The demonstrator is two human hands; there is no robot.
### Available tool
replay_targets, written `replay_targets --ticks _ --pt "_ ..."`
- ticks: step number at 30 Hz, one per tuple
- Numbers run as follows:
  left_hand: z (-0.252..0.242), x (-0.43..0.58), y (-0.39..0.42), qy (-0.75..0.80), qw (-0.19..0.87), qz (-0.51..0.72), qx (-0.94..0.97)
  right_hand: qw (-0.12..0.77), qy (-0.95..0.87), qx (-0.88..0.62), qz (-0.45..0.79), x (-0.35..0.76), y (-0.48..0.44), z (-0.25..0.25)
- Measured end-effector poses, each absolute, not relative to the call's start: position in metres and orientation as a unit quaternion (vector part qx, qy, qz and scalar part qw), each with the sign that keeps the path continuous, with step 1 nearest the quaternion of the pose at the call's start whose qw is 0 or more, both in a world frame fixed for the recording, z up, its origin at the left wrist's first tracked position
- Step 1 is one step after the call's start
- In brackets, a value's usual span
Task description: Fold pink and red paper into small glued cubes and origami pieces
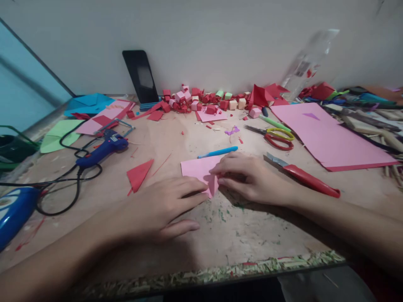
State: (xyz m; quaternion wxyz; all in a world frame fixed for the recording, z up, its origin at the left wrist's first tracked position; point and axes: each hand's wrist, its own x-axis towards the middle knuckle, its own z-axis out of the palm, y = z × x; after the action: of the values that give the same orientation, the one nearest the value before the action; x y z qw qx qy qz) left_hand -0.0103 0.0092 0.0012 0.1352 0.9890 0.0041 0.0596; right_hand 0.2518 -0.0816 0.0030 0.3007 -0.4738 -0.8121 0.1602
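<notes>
A small pink sheet of paper (197, 167) lies on the board between my hands, its near right corner folded up. My left hand (171, 203) rests flat with its fingers stretched over the near left part of the sheet, thumb apart. The thumb and fingers of my right hand (248, 176) pinch the raised corner of the pink paper. Just behind the sheet lies a blue pen (218, 152). To the right are a red-handled knife (302, 174) and scissors (273, 135) with yellow and red handles.
A blue glue gun (105, 149) with a black cord and a red paper triangle (140, 175) lie left. Many small paper cubes (201, 98) line the wall beside an upright phone (140, 77). Large pink sheets (333, 138) and a leaning plastic bottle (310, 65) stand right.
</notes>
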Motion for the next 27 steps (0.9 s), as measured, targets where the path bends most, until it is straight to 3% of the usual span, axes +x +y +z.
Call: replay_targets --ticks 5,9,27 --pt "0.001 -0.010 0.010 -0.001 0.144 0.063 0.988 0.332 -0.835 -0.435 0.065 0.246 -0.083 -0.010" --pt "0.002 -0.010 0.010 0.000 0.150 0.061 0.987 0.294 -0.862 -0.413 0.014 0.248 -0.083 -0.014" --pt "0.004 -0.010 0.009 0.015 0.154 0.041 0.987 0.236 -0.876 -0.421 0.012 0.239 -0.089 -0.014"
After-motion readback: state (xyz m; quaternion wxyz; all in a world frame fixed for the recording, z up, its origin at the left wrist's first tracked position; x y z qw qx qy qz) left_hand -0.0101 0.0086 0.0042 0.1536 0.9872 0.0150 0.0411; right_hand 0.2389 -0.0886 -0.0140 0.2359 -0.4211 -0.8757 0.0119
